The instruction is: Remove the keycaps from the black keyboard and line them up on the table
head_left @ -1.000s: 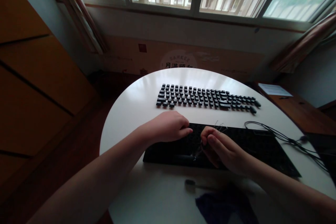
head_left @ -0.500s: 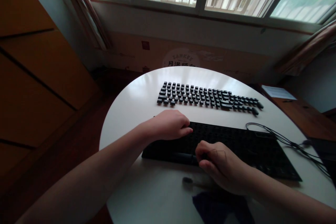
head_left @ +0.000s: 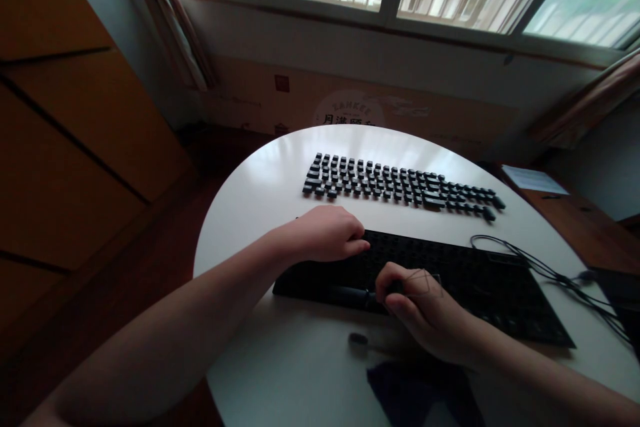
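A black keyboard base (head_left: 470,287) without its keycaps lies on the round white table (head_left: 280,193). My left hand (head_left: 325,233) rests curled on the base's left end, fingers folded against it. My right hand (head_left: 425,313) is closed around a thin wire keycap puller (head_left: 425,282) and presses down at the base's front edge, beside a long dark bar (head_left: 350,295) that lies there. The removed keycaps (head_left: 400,185) are laid out in rows behind the base.
A black cable (head_left: 545,267) runs from the base off to the right. A dark cloth (head_left: 420,393) and a small dark brush (head_left: 359,340) lie near the table's front edge. Wooden cabinets stand at left, a window behind, a side desk with paper (head_left: 534,179) at right.
My right hand, which held the wire puller raised above the base, has come down to the base's front edge. The left hand has stayed put. The view shifted slightly.
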Motion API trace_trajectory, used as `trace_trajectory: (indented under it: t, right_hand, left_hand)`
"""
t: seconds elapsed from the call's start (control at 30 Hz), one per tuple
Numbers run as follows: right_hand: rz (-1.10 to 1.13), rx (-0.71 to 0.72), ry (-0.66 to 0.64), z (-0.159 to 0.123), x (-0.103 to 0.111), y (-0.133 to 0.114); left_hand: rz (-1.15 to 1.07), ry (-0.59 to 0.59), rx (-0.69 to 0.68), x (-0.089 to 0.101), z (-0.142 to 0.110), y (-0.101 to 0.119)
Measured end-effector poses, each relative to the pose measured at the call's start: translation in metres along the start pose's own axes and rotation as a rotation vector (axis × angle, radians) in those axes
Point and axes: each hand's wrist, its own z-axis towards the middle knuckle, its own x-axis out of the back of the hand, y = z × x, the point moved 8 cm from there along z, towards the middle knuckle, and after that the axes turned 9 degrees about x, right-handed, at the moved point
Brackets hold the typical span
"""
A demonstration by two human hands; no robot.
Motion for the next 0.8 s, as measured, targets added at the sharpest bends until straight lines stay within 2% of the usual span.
trace_trajectory:
  t: [0.1,0.27,0.43,0.67,0.73,0.8]
  right_hand:
    - [-0.006,0.03,0.011,-0.003,-0.001,-0.001]
    - [0.024,-0.001,0.097,-0.01,0.005,0.005]
    - [0.053,0.024,0.06,-0.01,0.001,0.003]
    - [0.162,-0.21,0.047,-0.008,-0.002,0.019]
    - [0.087,-0.176,0.006,-0.006,-0.002,0.014]
    - [0.0,-0.062,-0.044,-0.005,-0.004,0.003]
  left_hand:
    - [-0.009,0.005,0.001,0.0,0.0,0.0]
    - [-0.022,0.002,0.001,0.0,0.0,-0.001]
    - [-0.031,-0.006,0.003,-0.001,0.0,-0.002]
    - [-0.041,-0.016,0.009,0.0,-0.001,-0.001]
    - [-0.04,-0.015,0.009,0.0,-0.001,-0.001]
    - [-0.039,-0.013,0.01,0.001,-0.001,0.0]
